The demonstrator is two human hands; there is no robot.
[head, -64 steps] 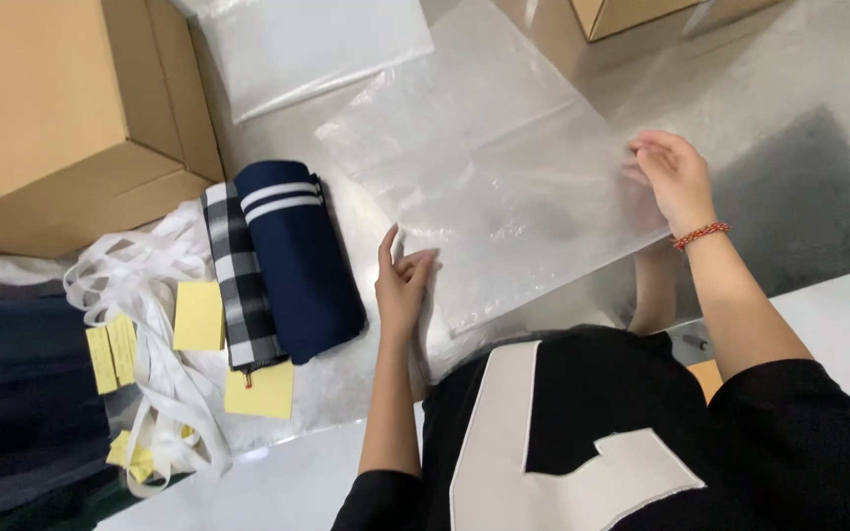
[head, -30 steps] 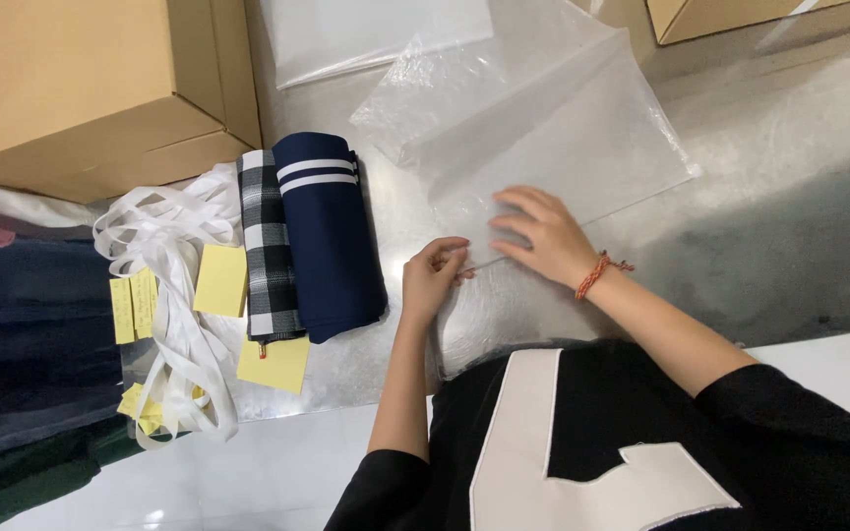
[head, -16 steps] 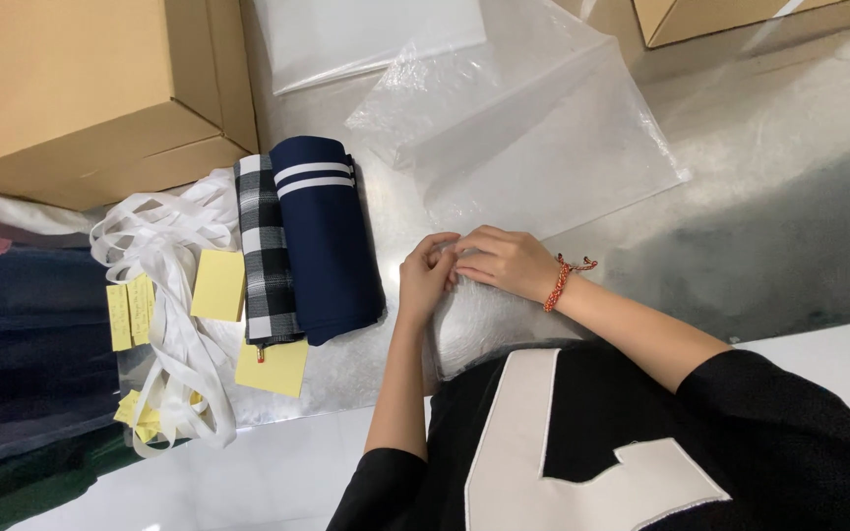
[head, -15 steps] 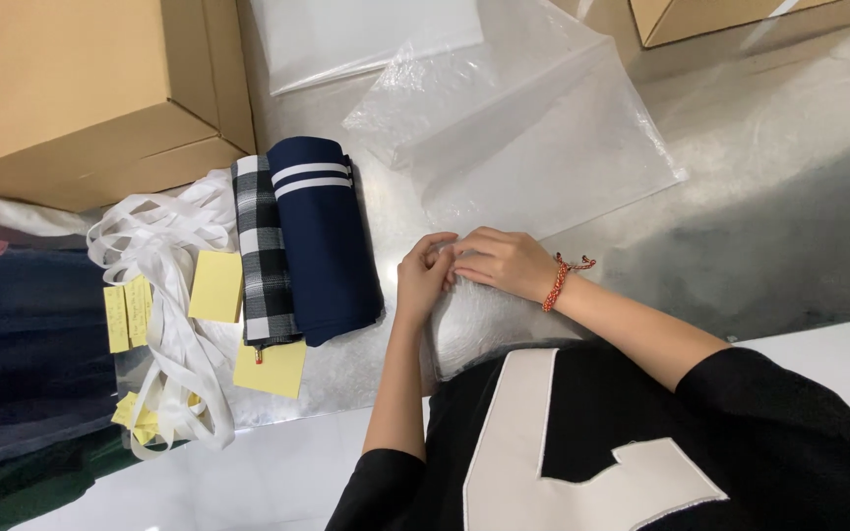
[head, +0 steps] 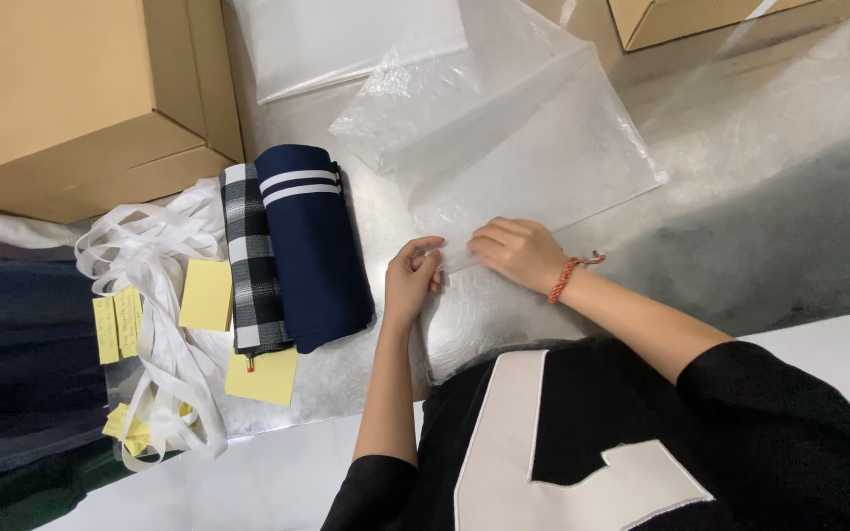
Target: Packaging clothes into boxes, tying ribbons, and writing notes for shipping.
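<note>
Silver foil-covered table (head: 789, 147), clear bag (head: 533, 157), folded navy garment (head: 312, 246)

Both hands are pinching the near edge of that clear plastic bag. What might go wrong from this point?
1. The clear plastic bag is thin and crinkled; with the left hand and right hand pinching close together, its edge may slip or stretch.
2. Another clear bag lies partly beneath it, so both might get dragged together.
3. The folded navy garment sits close to the left hand and may get nudged.
</note>
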